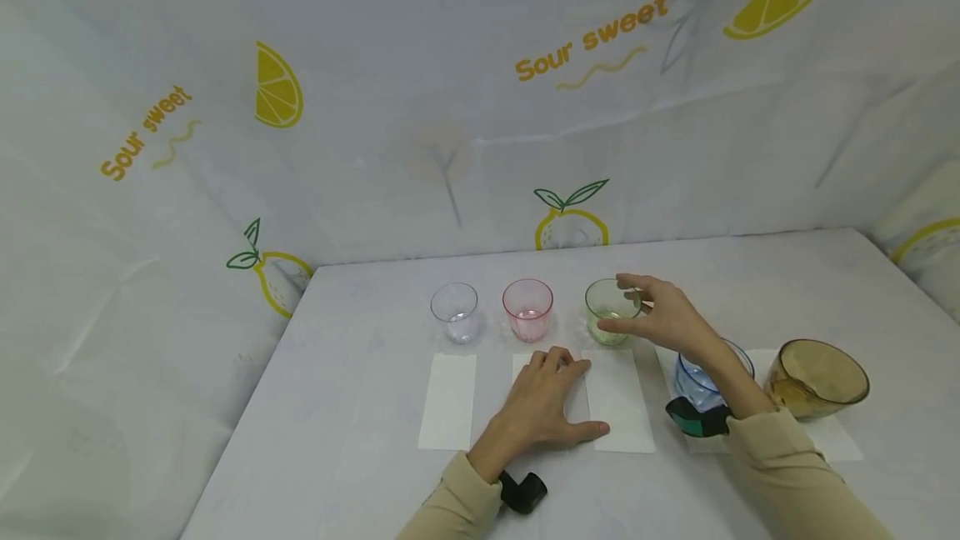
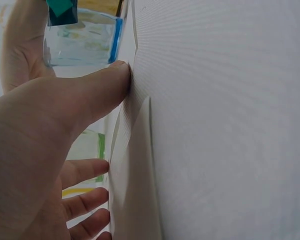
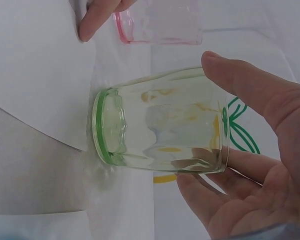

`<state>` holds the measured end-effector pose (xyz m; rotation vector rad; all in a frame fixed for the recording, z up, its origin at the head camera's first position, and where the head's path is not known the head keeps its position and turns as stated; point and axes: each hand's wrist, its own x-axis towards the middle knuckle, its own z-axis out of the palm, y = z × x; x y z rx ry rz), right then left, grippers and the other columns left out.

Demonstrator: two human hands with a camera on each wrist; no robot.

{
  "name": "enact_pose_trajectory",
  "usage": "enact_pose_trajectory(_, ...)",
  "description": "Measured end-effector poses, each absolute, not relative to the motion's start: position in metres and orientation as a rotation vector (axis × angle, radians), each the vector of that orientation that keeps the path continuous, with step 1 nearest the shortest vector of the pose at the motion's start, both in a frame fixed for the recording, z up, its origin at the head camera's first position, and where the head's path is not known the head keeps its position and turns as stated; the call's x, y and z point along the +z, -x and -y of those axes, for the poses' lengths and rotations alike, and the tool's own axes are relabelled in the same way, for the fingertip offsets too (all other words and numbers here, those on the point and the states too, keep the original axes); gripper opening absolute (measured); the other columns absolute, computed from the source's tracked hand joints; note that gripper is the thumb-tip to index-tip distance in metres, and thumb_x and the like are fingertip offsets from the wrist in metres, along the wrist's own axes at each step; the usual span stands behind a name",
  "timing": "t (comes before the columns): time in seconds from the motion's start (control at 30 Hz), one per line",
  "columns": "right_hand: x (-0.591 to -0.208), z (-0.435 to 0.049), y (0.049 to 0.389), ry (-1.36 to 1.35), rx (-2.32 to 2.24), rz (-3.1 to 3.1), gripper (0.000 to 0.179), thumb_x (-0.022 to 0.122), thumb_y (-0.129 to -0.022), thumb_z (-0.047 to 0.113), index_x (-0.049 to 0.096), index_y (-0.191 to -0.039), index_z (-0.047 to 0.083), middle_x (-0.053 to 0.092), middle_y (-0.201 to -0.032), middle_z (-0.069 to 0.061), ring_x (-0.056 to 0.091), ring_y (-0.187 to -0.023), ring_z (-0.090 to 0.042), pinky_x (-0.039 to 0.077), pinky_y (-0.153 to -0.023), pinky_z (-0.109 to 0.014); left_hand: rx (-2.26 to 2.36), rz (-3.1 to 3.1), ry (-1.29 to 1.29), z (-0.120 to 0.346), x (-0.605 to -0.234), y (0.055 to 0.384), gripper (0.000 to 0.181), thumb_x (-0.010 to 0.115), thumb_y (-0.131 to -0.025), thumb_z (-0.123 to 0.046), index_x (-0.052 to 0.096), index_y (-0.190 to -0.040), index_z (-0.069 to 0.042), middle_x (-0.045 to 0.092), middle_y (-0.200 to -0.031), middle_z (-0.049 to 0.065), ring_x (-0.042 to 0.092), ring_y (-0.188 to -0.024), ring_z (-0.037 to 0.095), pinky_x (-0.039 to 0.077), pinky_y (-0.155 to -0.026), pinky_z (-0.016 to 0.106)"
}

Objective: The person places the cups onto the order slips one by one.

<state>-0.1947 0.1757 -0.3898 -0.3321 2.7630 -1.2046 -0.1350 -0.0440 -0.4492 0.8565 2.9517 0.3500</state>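
Note:
My right hand (image 1: 663, 319) is at the light green glass (image 1: 611, 332), with thumb and fingers curled round its rim. In the right wrist view the green glass (image 3: 160, 122) stands upright on the table, thumb on one side and fingers on the other. My left hand (image 1: 540, 407) rests spread over the white paper strips, its thumb and fingertips at the strip (image 1: 618, 407) in front of the green glass. The left wrist view shows the thumb (image 2: 97, 90) and fingertips touching the paper. Another strip is mostly hidden under this hand.
A clear glass (image 1: 456, 319) and a pink glass (image 1: 528, 315) stand left of the green one. Beneath the right forearm is a blue glass (image 1: 697, 386), partly hidden; an amber bowl (image 1: 817, 377) stands beyond it, both on paper. Another paper strip (image 1: 448, 402) lies at left.

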Motion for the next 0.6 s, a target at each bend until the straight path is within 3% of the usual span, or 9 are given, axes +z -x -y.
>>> enact_pose_trajectory(0.6,-0.3869,-0.1751,0.1911,0.331,-1.234,-2.772,0.087,0.084,-0.084,0.038,0.045,-0.15,-0.004,0.048,-0.15,-0.031,0.049,-0.135,-0.056,0.046,-0.104,-0.066,0.333,-2.96,-0.857,0.0439,-0.4478,0.1327,0.078,0.073,-0.082,-0.066,0.055,-0.146,-0.023,0.054,-0.131,-0.002,0.05,-0.115,0.016,0.047,-0.098,0.028)
